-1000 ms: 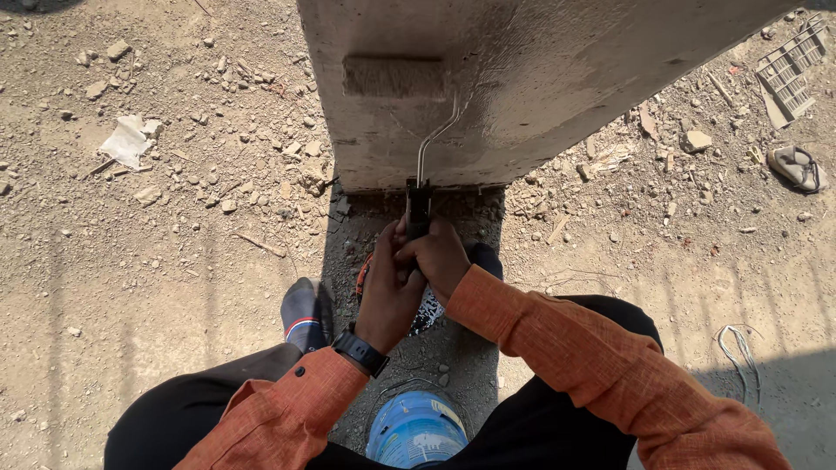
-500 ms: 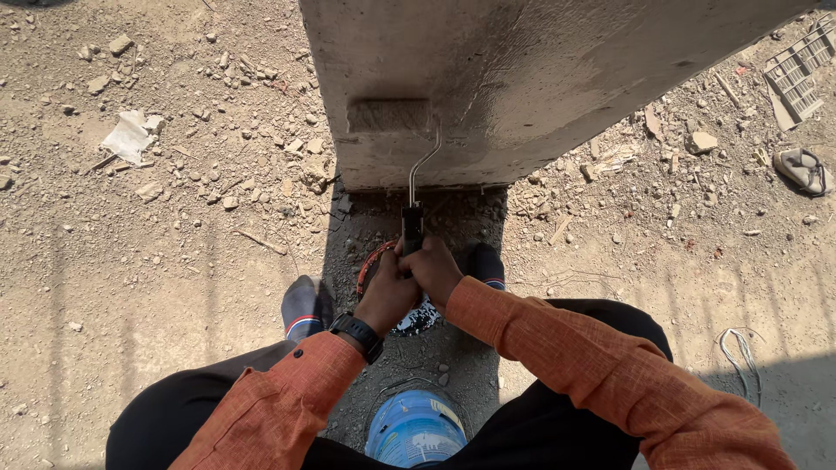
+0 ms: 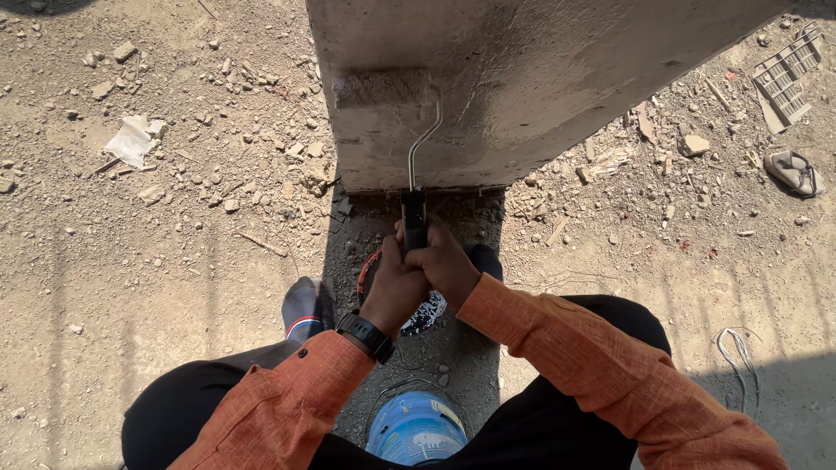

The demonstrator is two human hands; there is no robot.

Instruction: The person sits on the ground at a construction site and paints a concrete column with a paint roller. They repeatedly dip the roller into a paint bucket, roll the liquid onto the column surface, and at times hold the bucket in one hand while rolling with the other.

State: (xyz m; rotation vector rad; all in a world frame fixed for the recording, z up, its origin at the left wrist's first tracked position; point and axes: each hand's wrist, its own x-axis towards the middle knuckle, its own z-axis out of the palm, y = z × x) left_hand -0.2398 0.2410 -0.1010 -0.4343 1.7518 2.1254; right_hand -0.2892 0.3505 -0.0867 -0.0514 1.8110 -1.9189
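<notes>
A paint roller [image 3: 383, 88] with a grey sleeve lies flat against the left part of a grey concrete wall face [image 3: 540, 78]. Its bent metal rod runs down to a black handle [image 3: 414, 218]. My left hand [image 3: 394, 287] and my right hand [image 3: 448, 270] are clasped together around that handle, below the wall's lower edge. A black watch sits on my left wrist. Both arms wear orange sleeves.
A blue-lidded bucket [image 3: 416, 428] stands between my legs. A round container [image 3: 418, 309] with an orange rim is partly hidden under my hands. Rubble, a crumpled paper [image 3: 132, 139], a sandal [image 3: 794, 171] and a wire loop [image 3: 740, 357] lie on dusty ground.
The roller has travelled up the wall face and my hands have pushed forward with the handle. The view has tilted slightly.
</notes>
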